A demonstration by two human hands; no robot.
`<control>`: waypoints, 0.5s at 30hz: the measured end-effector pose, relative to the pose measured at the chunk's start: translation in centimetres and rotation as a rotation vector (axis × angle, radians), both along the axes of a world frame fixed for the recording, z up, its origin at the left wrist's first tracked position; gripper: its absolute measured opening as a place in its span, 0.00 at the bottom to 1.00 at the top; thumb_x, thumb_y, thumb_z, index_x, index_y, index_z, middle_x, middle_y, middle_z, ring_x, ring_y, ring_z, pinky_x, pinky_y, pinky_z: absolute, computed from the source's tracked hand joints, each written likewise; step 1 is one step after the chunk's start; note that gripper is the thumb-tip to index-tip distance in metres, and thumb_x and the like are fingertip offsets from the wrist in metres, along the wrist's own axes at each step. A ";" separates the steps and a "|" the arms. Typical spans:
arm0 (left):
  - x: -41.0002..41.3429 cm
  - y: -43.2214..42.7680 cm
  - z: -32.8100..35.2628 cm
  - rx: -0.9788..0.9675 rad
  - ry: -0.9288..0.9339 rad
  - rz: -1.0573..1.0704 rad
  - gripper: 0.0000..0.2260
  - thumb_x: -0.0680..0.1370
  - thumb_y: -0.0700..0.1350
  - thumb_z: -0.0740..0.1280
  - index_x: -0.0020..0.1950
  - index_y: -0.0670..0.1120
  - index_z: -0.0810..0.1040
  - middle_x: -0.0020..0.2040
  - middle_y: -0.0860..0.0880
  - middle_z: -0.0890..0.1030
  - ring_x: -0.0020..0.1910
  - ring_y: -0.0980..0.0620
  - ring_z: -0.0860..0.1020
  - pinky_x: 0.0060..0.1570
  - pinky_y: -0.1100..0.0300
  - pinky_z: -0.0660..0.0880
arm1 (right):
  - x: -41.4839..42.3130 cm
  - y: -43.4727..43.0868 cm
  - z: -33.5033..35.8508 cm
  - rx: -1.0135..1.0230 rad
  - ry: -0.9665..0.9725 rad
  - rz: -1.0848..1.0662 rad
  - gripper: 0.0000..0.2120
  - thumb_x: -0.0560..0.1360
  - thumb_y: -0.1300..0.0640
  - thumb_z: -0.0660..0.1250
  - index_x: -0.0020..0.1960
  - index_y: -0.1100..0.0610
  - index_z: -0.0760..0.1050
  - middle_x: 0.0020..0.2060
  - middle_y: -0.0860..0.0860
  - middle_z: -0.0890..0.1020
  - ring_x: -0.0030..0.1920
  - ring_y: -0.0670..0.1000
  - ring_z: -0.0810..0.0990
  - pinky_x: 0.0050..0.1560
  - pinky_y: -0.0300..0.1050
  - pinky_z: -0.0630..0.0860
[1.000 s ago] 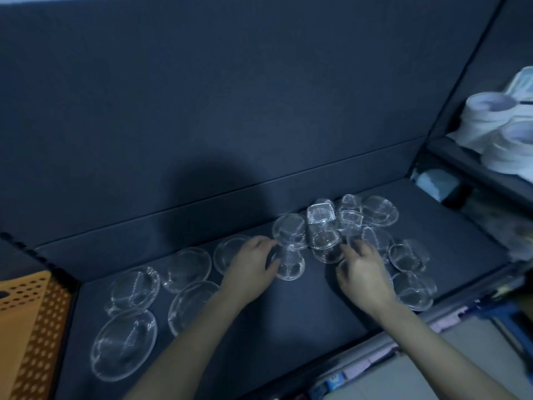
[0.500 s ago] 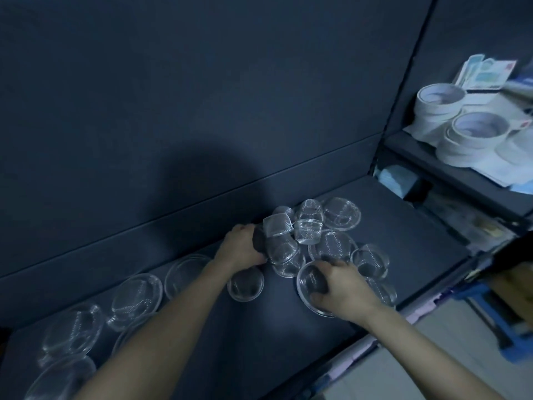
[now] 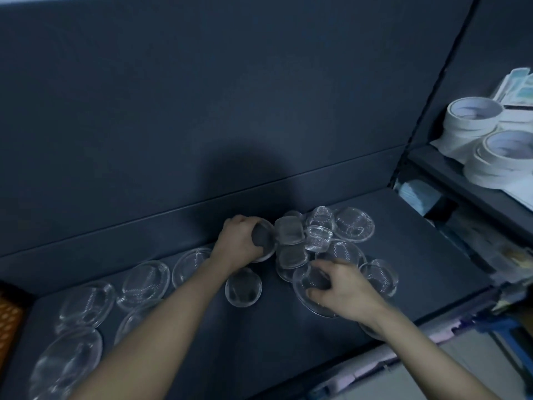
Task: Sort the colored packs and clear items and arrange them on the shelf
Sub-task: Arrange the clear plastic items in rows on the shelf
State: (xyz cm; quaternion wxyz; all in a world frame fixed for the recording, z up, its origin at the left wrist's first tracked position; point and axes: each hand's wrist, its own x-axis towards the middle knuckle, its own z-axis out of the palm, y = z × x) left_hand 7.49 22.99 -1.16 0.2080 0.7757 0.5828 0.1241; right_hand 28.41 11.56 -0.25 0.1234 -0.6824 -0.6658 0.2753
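Several clear plastic lids and small clear containers lie on the dark shelf board (image 3: 288, 342). My left hand (image 3: 238, 243) grips a round clear lid (image 3: 264, 241), tilted up off the shelf at the left edge of a heap of small clear containers (image 3: 315, 235). My right hand (image 3: 344, 290) holds a larger round clear lid (image 3: 307, 287) by its rim, fingers curled over the edge. A small clear lid (image 3: 243, 287) lies flat between my forearms. A row of larger clear lids (image 3: 144, 281) lies along the left part of the shelf.
The shelf's dark back panel (image 3: 230, 111) rises close behind the heap. To the right, a neighbouring shelf holds white tape rolls (image 3: 473, 116) and paper packs; a light blue pack (image 3: 418, 194) sits below. An orange perforated crate (image 3: 8, 321) shows at the far left.
My left hand has lifted a round lid from the heap's left side. My right hand has moved down and closed on the rim of a larger lid. The view swung right, then slightly back.
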 end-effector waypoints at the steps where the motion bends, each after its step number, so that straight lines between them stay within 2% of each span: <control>1: -0.1 -0.3 0.1 0.019 -0.019 0.019 0.28 0.67 0.45 0.72 0.67 0.49 0.72 0.61 0.44 0.73 0.60 0.44 0.70 0.60 0.53 0.71 | 0.0 0.0 0.1 -0.008 0.009 0.009 0.22 0.68 0.46 0.70 0.61 0.47 0.74 0.51 0.50 0.76 0.53 0.51 0.75 0.54 0.44 0.73; 5: -0.3 -1.5 0.4 0.110 -0.181 0.117 0.30 0.66 0.46 0.74 0.67 0.47 0.72 0.60 0.44 0.73 0.59 0.46 0.72 0.59 0.59 0.69 | -0.5 -0.2 0.2 -0.016 0.025 0.043 0.25 0.68 0.45 0.71 0.65 0.46 0.73 0.54 0.50 0.77 0.57 0.50 0.76 0.52 0.37 0.69; 7: -0.6 -2.0 0.6 0.145 -0.285 0.180 0.30 0.65 0.46 0.74 0.66 0.47 0.72 0.59 0.47 0.74 0.58 0.50 0.72 0.56 0.68 0.64 | -0.9 -0.4 0.3 -0.003 0.037 0.052 0.24 0.68 0.45 0.71 0.63 0.45 0.74 0.54 0.50 0.78 0.57 0.50 0.76 0.52 0.38 0.70; 9: -1.3 -2.7 1.0 0.161 -0.342 0.218 0.30 0.65 0.46 0.74 0.66 0.48 0.72 0.59 0.49 0.74 0.57 0.53 0.72 0.54 0.73 0.61 | -1.6 -0.7 0.4 0.019 0.059 0.060 0.23 0.68 0.46 0.72 0.62 0.48 0.74 0.55 0.50 0.79 0.56 0.50 0.77 0.54 0.40 0.72; 12: -3.2 -3.9 1.4 0.165 -0.320 0.209 0.30 0.65 0.46 0.75 0.66 0.48 0.73 0.59 0.49 0.74 0.58 0.52 0.73 0.56 0.70 0.62 | -3.0 -1.1 0.6 0.052 0.087 0.070 0.23 0.67 0.46 0.73 0.60 0.52 0.75 0.54 0.51 0.80 0.54 0.49 0.77 0.54 0.41 0.72; 15: -6.0 -5.5 1.4 0.166 -0.266 0.212 0.30 0.65 0.45 0.75 0.67 0.47 0.72 0.60 0.48 0.74 0.60 0.51 0.72 0.56 0.73 0.60 | -5.0 -1.4 0.7 0.081 0.127 0.106 0.24 0.67 0.45 0.72 0.60 0.49 0.75 0.55 0.48 0.79 0.54 0.47 0.76 0.53 0.39 0.71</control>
